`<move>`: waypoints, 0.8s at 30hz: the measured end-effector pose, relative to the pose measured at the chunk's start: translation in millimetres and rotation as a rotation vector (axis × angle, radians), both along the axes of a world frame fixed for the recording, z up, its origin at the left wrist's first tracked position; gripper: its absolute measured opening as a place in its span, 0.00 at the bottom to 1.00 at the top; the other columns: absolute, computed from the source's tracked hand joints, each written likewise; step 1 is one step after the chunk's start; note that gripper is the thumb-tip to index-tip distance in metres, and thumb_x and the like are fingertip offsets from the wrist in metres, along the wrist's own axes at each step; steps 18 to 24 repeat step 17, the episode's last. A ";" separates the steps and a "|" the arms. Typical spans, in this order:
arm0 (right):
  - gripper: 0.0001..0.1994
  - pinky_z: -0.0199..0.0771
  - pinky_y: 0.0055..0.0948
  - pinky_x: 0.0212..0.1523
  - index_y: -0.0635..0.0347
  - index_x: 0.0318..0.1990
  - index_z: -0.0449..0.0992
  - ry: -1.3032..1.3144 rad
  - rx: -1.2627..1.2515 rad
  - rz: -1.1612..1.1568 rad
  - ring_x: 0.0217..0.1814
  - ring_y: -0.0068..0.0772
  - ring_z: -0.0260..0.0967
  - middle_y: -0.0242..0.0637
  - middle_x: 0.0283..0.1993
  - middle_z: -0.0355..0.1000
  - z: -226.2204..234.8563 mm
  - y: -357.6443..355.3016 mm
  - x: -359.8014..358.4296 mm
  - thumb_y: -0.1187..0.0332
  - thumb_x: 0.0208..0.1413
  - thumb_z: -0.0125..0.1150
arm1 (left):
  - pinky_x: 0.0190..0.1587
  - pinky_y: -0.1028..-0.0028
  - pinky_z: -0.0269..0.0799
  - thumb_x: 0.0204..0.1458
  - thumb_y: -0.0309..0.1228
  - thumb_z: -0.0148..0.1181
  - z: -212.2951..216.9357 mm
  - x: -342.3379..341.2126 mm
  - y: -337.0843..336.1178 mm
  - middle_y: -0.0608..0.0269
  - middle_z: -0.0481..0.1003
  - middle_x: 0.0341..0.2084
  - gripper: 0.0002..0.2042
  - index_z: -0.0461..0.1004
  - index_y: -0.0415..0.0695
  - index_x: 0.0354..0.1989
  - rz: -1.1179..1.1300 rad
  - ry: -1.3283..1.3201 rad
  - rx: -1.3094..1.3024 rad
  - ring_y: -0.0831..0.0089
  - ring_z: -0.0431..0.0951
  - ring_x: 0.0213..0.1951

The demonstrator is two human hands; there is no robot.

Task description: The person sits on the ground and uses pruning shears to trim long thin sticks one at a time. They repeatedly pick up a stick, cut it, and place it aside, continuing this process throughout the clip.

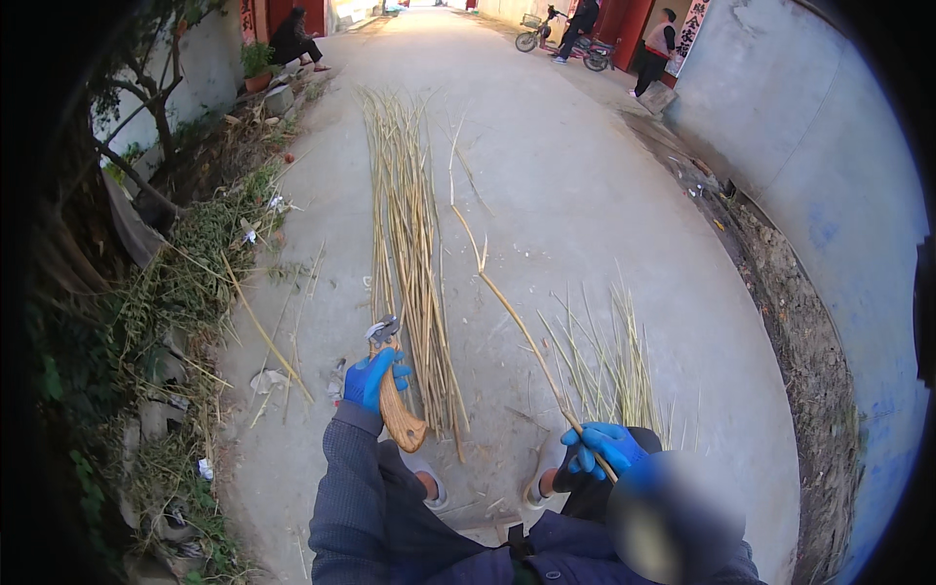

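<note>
My left hand, in a blue glove, is closed round pruning shears with a wood-grained handle and a short metal head that points away from me. My right hand, gloved in blue too, grips the lower end of a long, thin branch. That branch slants forward and to the left, forking toward its tip. Beyond my left hand lies a long bundle of stripped brown sticks, roughly parallel on the ground. A smaller heap of thin, pale twigs spreads just beyond my right hand.
Concrete pavement runs ahead between a weedy verge with trees on the left and a pale wall on the right. A loose stick lies by the verge. Several people and a parked electric bike are at the far end.
</note>
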State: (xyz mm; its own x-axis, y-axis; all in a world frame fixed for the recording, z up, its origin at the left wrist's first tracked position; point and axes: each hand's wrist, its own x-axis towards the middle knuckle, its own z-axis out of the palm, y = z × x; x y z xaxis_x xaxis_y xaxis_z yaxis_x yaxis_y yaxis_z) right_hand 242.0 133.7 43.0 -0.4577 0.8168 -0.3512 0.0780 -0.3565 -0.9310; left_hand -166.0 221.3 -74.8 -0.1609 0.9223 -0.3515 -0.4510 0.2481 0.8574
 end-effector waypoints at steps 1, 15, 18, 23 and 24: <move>0.19 0.72 0.21 0.38 0.71 0.51 0.70 -0.031 -0.030 -0.004 0.24 0.17 0.65 0.29 0.23 0.68 4.4 -12.7 4.2 0.61 0.70 0.41 | 0.32 0.74 0.75 0.55 0.41 0.63 -3.4 0.1 0.6 0.58 0.76 0.32 0.20 0.74 0.37 0.47 -0.001 -0.005 0.019 0.72 0.77 0.28; 0.20 0.77 0.23 0.30 0.68 0.55 0.69 0.121 0.187 -0.010 0.30 0.24 0.73 0.38 0.32 0.75 7.6 -5.5 -20.6 0.59 0.68 0.47 | 0.27 0.72 0.77 0.57 0.33 0.59 81.2 75.6 -136.3 0.54 0.79 0.27 0.15 0.73 0.35 0.48 -0.471 0.291 0.020 0.70 0.79 0.23; 0.20 0.77 0.24 0.31 0.68 0.56 0.68 0.169 0.203 -0.012 0.33 0.25 0.74 0.39 0.33 0.76 12.3 -5.1 -30.2 0.58 0.68 0.48 | 0.26 0.71 0.77 0.58 0.32 0.58 111.6 86.4 -161.2 0.54 0.79 0.27 0.15 0.73 0.35 0.49 -0.543 0.329 0.003 0.70 0.79 0.23; 0.20 0.77 0.24 0.31 0.68 0.56 0.68 0.169 0.203 -0.012 0.33 0.25 0.74 0.39 0.33 0.76 12.3 -5.1 -30.2 0.58 0.68 0.48 | 0.26 0.71 0.77 0.58 0.32 0.58 111.6 86.4 -161.2 0.54 0.79 0.27 0.15 0.73 0.35 0.49 -0.543 0.329 0.003 0.70 0.79 0.23; 0.20 0.77 0.24 0.31 0.68 0.56 0.68 0.169 0.203 -0.012 0.33 0.25 0.74 0.39 0.33 0.76 12.3 -5.1 -30.2 0.58 0.68 0.48 | 0.26 0.71 0.77 0.58 0.32 0.58 111.6 86.4 -161.2 0.54 0.79 0.27 0.15 0.73 0.35 0.49 -0.543 0.329 0.003 0.70 0.79 0.23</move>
